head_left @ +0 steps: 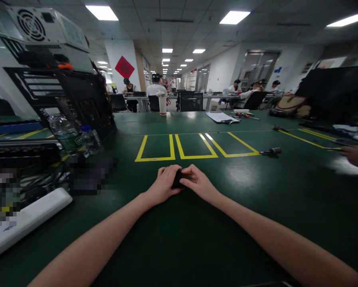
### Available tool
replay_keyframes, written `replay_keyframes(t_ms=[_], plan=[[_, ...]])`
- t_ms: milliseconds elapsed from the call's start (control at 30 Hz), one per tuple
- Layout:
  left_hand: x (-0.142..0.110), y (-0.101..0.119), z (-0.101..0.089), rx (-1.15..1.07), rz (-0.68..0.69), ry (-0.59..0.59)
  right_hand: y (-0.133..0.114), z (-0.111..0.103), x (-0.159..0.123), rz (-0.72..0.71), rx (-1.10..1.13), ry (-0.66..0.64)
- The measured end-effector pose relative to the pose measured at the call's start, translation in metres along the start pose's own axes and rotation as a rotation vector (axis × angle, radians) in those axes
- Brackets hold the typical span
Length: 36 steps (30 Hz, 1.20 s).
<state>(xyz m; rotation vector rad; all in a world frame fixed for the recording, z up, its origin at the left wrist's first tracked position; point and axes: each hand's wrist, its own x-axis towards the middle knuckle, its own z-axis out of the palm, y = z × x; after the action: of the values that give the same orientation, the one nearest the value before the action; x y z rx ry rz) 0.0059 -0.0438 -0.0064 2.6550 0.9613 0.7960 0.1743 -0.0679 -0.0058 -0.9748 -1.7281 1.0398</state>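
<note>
The grip of the left hand [166,180] is closed around a small black object [177,183], the fingers curved over its far side and the thumb stretched along the near side. The right hand [198,182] meets it from the right, with thumb and forefinger brought close together at its edge; the object is small and dark, so I cannot tell whether that grip pinches a part of it or only touches it. Both forearms reach in from the near corners and converge on the middle of the green surface [179,247], wrists low, the left palm turned inward and the right hand's back facing up and outward. The black object sits between the two hands, just to the near side of three yellow tape outlines [196,157]. At the right end of these lies a metal-ended tool [273,151]. Farther back are a clipboard [222,117] and, to its left, an upright cup [162,105]. On the left stand two plastic bottles [90,140] beside an opened computer case [87,103], with a white power strip [32,219] nearer. At the far right, another person's hand [357,156] shows at the edge.
</note>
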Motion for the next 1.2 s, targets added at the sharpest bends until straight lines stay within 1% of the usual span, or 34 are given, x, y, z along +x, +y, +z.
replay_keyframes(t_ms=[100,200,300,400,500,567,667,767,900,1033,1133,1200], plan=[[0.000,0.001,-0.001,-0.005,0.002,-0.006,0.004,0.002,0.004,0.028,0.019,0.037],[-0.001,0.001,-0.002,-0.010,0.004,-0.006,0.008,0.001,0.006,0.104,0.032,0.048],[-0.001,0.000,-0.001,-0.013,0.007,-0.005,0.009,-0.003,0.006,0.154,0.028,-0.026],[-0.001,-0.001,0.000,-0.012,0.013,0.000,0.006,-0.006,0.003,0.120,0.056,-0.107],[-0.001,-0.002,0.001,-0.013,0.013,0.002,0.002,-0.006,-0.001,0.066,0.096,-0.118],[-0.001,-0.002,0.001,-0.016,0.012,0.001,0.000,-0.004,-0.003,0.052,0.092,-0.100],[-0.001,-0.001,0.000,-0.024,0.016,0.000,-0.001,-0.002,-0.002,0.036,0.051,-0.041],[0.000,0.000,-0.002,-0.026,0.014,-0.002,0.000,0.000,0.001,0.054,0.014,0.001],[0.000,0.001,-0.001,-0.021,0.008,-0.009,0.001,0.000,0.001,0.086,-0.055,-0.004],[0.000,0.000,-0.001,-0.012,0.005,-0.009,-0.002,0.000,-0.003,0.022,-0.104,-0.036],[-0.001,0.001,-0.002,-0.015,0.004,-0.016,-0.004,0.002,-0.007,-0.023,-0.084,-0.032],[-0.001,0.001,-0.002,-0.018,0.006,-0.020,-0.005,0.003,-0.008,-0.021,-0.058,-0.019]])
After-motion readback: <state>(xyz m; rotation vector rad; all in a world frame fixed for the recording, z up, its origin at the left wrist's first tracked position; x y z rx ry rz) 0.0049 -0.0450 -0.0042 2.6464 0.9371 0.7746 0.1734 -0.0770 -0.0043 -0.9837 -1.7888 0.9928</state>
